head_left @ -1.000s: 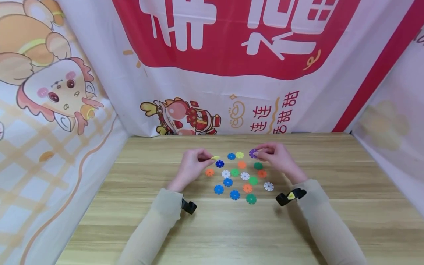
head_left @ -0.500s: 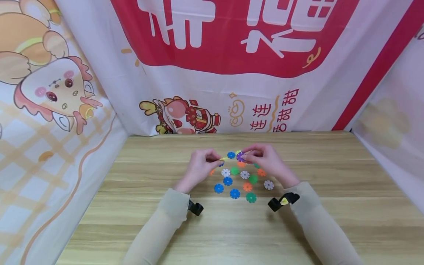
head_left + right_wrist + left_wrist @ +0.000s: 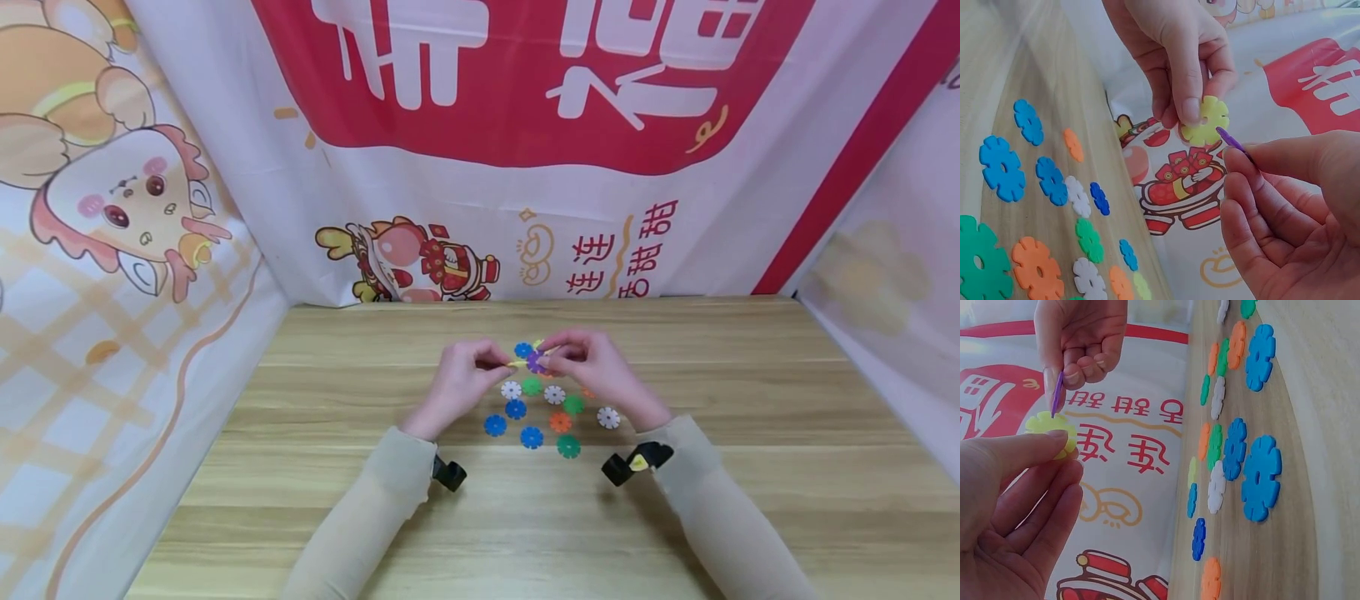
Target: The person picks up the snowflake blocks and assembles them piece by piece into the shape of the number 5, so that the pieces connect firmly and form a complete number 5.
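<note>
Between thumb and fingers my left hand (image 3: 465,379) pinches a yellow notched plastic disc (image 3: 1205,122), shaped like a snowflake. My right hand (image 3: 596,367) pinches a purple disc (image 3: 1057,394) of the same kind. Both discs are held up over the table, at right angles to each other. In the right wrist view the purple edge (image 3: 1232,142) meets the yellow disc's rim at its notches. Below the hands lie loose discs, among them a blue one (image 3: 495,425), a white one (image 3: 608,417) and a dark green one (image 3: 568,447).
The loose discs lie flat on the wooden table (image 3: 480,533), in blue, orange, green, white and yellow. A printed cloth (image 3: 450,192) hangs behind the table's far edge, with more cloth at the left and right. Each wrist carries a black camera (image 3: 450,476).
My hands have come together over the discs. The left has moved right with the yellow disc; the right has moved left with the purple one, and the two discs now meet.
</note>
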Demonstrator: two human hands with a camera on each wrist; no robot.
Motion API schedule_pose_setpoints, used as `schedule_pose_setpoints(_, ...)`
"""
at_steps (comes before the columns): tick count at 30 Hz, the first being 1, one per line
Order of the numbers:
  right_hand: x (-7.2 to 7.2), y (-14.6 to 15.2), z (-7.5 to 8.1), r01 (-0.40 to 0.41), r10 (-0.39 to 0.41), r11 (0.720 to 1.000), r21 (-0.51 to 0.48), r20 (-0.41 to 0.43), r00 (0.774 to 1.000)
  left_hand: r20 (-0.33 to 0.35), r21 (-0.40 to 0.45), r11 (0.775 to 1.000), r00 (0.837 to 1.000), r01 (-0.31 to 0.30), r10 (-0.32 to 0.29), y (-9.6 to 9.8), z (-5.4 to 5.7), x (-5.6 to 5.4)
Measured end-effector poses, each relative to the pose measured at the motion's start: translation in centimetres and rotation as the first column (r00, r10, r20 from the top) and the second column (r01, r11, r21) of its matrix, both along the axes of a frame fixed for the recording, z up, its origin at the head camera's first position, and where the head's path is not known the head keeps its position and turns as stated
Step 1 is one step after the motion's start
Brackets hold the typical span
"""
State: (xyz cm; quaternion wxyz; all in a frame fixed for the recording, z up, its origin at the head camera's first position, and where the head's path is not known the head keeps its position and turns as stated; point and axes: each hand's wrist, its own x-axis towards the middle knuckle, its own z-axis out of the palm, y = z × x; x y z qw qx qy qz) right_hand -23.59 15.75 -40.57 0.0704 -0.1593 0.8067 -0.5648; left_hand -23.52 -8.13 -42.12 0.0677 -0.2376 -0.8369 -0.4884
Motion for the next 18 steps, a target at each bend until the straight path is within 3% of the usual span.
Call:
schedule_pose_setpoints(5,0.13,-0.19,-0.14,0.003,-0.003,1.000,0.000,0.031,1.000,-0.014,-0.005,1.000,1.000,0.010,-0.010,0.16,0.03,0.21)
schedule_pose_setpoints(12,0.26,-0.40,-0.35,0.005,-0.005,1.000,-0.009,0.009,1.000,-0.014,-0.016,1.000,1.000,0.021,-0.021,0.17,0.07,0.51)
schedule_pose_setpoints(18,0.20,-0.53,-0.77,0.011,-0.006,0.998,-0.069,0.069,0.998,-0.028,0.000,0.999,0.999,0.042,-0.042,0.09,0.08,0.68)
